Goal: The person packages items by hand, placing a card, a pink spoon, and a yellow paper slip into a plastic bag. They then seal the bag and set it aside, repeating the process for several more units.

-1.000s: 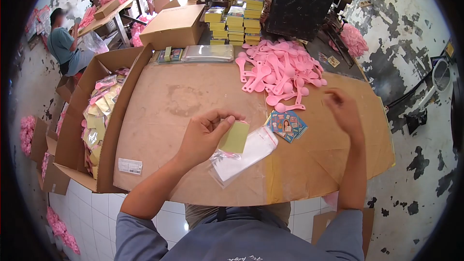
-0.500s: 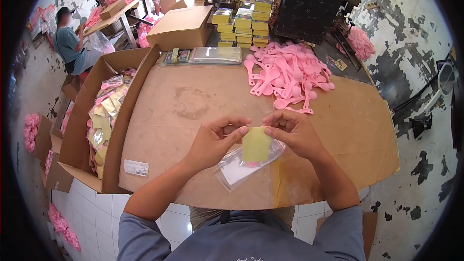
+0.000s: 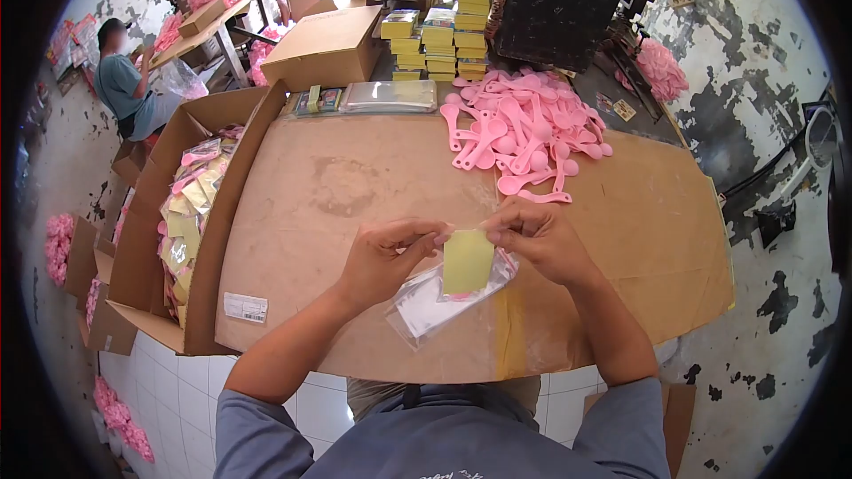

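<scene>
A small clear bag with a yellow card (image 3: pixel 469 263) in it hangs upright between my hands, a bit of pink showing at its lower edge. My left hand (image 3: pixel 388 253) pinches its upper left corner, and my right hand (image 3: pixel 539 244) pinches the upper right corner. Beneath it, clear plastic bags (image 3: pixel 426 309) with a white area lie on the cardboard-covered table (image 3: pixel 355 164). Beyond my right hand is a heap of pink spoons (image 3: pixel 528 124). Whether a spoon is inside the held bag is hard to make out.
An open carton (image 3: pixel 240 186) of packed yellow and pink bags stands at the left. At the back are a closed box (image 3: pixel 319 43), stacks of yellow cards (image 3: pixel 437 31), a flat clear pack (image 3: pixel 390 96) and a black machine (image 3: pixel 555 9). A person (image 3: pixel 120 84) sits far left.
The bag with the yellow card has been raised and spread a little at its top edge. My left hand has shifted slightly left. The view has tilted slightly.
</scene>
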The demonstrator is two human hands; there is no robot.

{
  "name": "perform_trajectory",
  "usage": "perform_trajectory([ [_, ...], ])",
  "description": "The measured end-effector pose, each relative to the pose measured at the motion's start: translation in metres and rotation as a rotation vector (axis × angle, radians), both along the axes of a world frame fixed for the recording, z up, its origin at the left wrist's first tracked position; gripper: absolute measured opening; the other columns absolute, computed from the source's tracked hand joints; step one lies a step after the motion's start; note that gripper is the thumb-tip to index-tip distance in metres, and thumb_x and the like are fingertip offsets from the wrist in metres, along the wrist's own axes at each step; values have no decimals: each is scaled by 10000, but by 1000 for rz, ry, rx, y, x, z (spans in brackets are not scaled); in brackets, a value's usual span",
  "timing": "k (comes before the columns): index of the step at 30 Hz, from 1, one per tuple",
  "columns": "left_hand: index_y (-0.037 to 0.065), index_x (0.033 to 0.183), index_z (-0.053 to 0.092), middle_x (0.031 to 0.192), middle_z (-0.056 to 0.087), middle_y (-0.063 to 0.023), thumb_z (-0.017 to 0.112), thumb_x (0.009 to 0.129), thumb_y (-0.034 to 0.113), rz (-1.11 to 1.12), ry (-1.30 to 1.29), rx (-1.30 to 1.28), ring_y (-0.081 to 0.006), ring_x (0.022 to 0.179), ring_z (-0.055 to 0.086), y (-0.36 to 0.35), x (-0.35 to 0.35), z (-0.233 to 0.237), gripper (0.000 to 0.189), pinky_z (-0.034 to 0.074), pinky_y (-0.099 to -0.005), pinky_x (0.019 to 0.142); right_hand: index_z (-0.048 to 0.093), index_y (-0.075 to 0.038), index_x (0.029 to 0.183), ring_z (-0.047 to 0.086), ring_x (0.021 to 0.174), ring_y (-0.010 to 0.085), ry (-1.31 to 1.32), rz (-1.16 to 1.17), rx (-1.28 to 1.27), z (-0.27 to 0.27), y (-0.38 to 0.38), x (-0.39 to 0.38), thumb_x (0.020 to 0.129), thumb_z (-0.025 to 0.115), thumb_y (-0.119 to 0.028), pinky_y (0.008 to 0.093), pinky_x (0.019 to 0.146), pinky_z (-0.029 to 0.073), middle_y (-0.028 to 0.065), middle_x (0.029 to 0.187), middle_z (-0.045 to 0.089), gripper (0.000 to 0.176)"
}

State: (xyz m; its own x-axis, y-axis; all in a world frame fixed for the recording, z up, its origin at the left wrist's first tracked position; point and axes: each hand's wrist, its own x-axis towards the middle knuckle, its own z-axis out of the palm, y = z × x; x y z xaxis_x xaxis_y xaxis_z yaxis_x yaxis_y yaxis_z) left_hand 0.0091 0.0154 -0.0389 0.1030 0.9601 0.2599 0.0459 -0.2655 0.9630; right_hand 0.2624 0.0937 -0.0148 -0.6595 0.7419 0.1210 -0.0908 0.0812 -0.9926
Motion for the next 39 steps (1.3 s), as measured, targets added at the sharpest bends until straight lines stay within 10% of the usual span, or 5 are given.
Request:
perform_trajectory([
  [33,-15,1178,666,1019,717,-56,689,998,140,-206,-79,-279,-100,876,688,4,-8,15,238,589,-278,757,623,31,1240,650,959,98,11,41,-1,3,2,-8,937,729,-43,260,825,524,49,1054,689,330],
  [36,-5,1173,660,1043,706,-67,661,1016,159,-74,-28,-247,-128,859,693,8,-30,19,227,590,-289,752,652,3,1215,649,990,111,-78,-82,171,13,11,4,931,739,-80,289,843,529,57,1074,683,309],
  [39,17,1212,632,1095,702,-82,560,1072,227,558,-535,226,-167,950,702,12,-45,32,262,595,-318,767,673,-23,1197,654,1012,156,-421,-277,445,29,25,34,913,756,-127,329,863,532,73,1087,680,314],
])
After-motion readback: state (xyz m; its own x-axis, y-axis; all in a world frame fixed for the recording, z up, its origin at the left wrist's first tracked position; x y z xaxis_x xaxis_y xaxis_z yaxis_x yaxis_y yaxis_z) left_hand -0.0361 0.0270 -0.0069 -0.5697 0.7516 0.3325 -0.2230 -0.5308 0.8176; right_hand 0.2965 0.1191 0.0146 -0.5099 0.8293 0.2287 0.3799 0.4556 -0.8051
